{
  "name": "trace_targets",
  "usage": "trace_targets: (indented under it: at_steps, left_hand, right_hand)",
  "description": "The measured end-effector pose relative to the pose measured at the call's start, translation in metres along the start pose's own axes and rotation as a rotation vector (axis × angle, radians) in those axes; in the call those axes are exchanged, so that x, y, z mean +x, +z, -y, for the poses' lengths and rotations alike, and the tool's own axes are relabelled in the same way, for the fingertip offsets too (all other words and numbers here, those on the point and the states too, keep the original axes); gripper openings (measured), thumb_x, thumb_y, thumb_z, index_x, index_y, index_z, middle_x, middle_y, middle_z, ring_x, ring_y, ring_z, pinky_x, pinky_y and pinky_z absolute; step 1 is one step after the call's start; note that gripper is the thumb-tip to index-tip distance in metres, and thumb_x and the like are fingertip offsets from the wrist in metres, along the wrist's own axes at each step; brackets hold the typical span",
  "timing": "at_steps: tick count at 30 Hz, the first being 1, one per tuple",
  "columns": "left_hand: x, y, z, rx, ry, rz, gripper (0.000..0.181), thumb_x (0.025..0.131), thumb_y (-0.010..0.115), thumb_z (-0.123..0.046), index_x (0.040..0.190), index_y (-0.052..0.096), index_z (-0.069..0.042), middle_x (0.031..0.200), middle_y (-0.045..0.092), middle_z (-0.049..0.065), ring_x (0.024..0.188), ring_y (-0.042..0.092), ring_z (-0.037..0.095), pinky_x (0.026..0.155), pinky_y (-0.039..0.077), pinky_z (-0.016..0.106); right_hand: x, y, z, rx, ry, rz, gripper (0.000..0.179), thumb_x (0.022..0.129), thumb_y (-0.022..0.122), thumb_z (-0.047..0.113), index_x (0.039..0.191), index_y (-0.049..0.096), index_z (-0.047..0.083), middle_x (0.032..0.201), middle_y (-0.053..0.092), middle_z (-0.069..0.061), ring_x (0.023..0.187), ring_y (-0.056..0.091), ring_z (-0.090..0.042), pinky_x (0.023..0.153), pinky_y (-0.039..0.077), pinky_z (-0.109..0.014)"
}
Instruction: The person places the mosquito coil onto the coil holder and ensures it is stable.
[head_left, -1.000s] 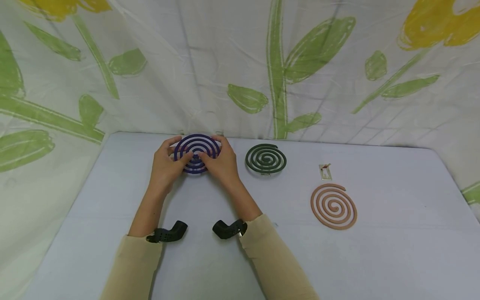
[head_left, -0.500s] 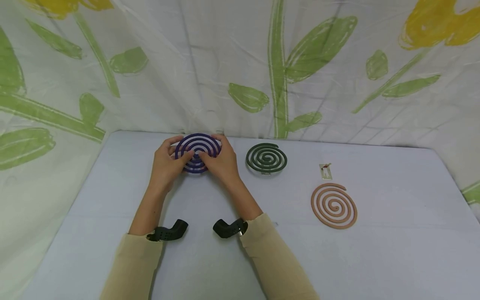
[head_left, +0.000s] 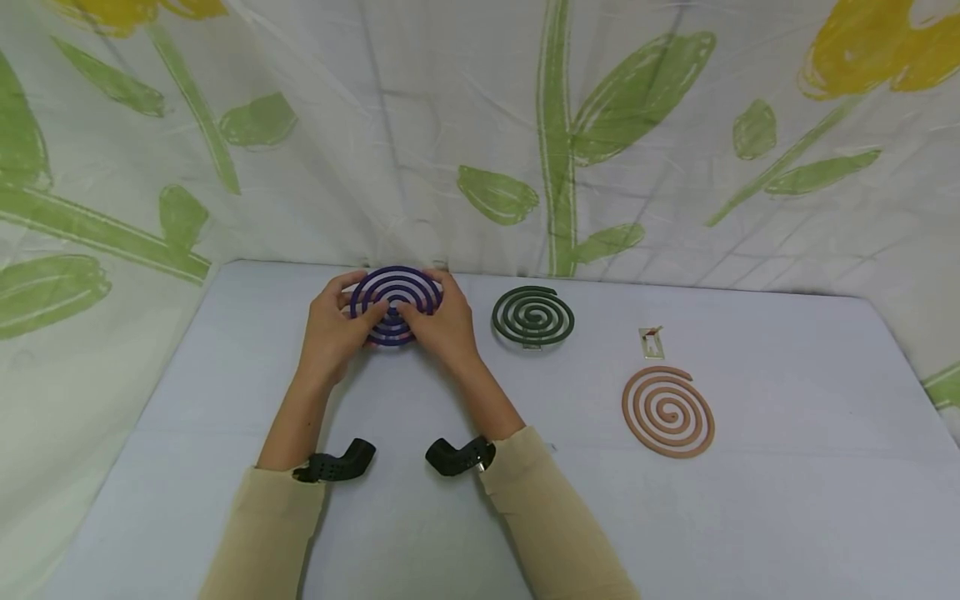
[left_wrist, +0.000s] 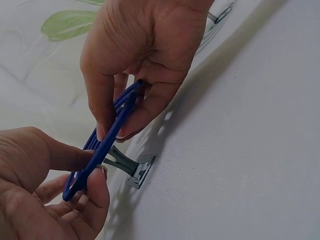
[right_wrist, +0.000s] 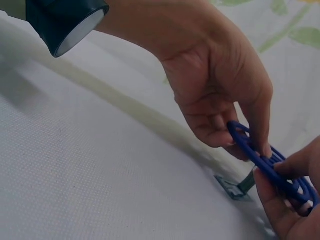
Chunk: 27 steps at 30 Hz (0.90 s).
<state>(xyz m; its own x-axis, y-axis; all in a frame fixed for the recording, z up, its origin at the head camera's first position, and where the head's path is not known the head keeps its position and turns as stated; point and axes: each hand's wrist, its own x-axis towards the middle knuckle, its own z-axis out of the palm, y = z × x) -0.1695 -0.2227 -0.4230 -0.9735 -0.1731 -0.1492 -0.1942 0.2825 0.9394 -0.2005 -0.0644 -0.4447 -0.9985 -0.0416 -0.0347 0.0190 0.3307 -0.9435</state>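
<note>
A blue-purple mosquito coil (head_left: 393, 316) is held between both hands near the back left of the table. My left hand (head_left: 330, 333) grips its left side, thumb on top near the centre and fingers under the rim. My right hand (head_left: 450, 329) grips the right side the same way, and the two thumbs nearly meet at the middle. Below the coil, in the left wrist view, a small metal coil stand (left_wrist: 142, 171) rests on the table, its upright reaching up to the coil's underside. The coil's centre is hidden by fingers in both wrist views.
To the right, a green mosquito coil (head_left: 533, 317) sits raised on its own stand (head_left: 532, 347). Farther right, a brown mosquito coil (head_left: 670, 416) lies flat on the white table (head_left: 810, 500), with another metal stand (head_left: 650, 337) behind it. A flower-printed curtain (head_left: 420, 142) hangs along the back edge.
Both hands keep their grip on the blue-purple coil, with at most a slight shift. The other coils stay where they were.
</note>
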Motion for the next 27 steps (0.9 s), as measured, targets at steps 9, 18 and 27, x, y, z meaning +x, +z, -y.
trace_targets:
  at_steps: [9,18,27]
  left_hand:
    - [0.0007,0.0005,0.0002,-0.012,-0.006,-0.015,0.068,0.1,0.072,-0.013,0.161,0.042,-0.011,0.141,0.06,0.028,0.084,0.065,0.011,0.05,0.059,0.023]
    - [0.0012,0.0023,0.0004,-0.027,-0.015,-0.015,0.067,0.1,0.072,-0.013,0.16,0.042,-0.009,0.141,0.06,0.029,0.082,0.065,0.008,0.051,0.06,0.022]
    - [0.0018,0.0031,-0.0011,-0.011,-0.015,0.001,0.068,0.1,0.072,-0.014,0.161,0.042,-0.009,0.139,0.06,0.029,0.088,0.066,0.015,0.053,0.061,0.023]
  right_hand:
    - [-0.0008,0.0013,-0.0011,0.027,-0.026,-0.017,0.061,0.088,0.082,0.018,0.144,0.059,0.016,0.125,0.073,-0.015,0.109,0.068,-0.026,0.096,0.058,-0.037]
    - [-0.0008,0.0004,-0.0022,0.015,-0.017,-0.015,0.058,0.089,0.082,0.019,0.143,0.061,0.015,0.125,0.074,-0.014,0.112,0.068,-0.026,0.099,0.057,-0.039]
    - [-0.0016,-0.0024,-0.0006,0.012,-0.005,-0.004,0.057,0.09,0.081,0.019,0.143,0.061,0.013,0.129,0.072,-0.014,0.116,0.068,-0.027,0.101,0.058,-0.04]
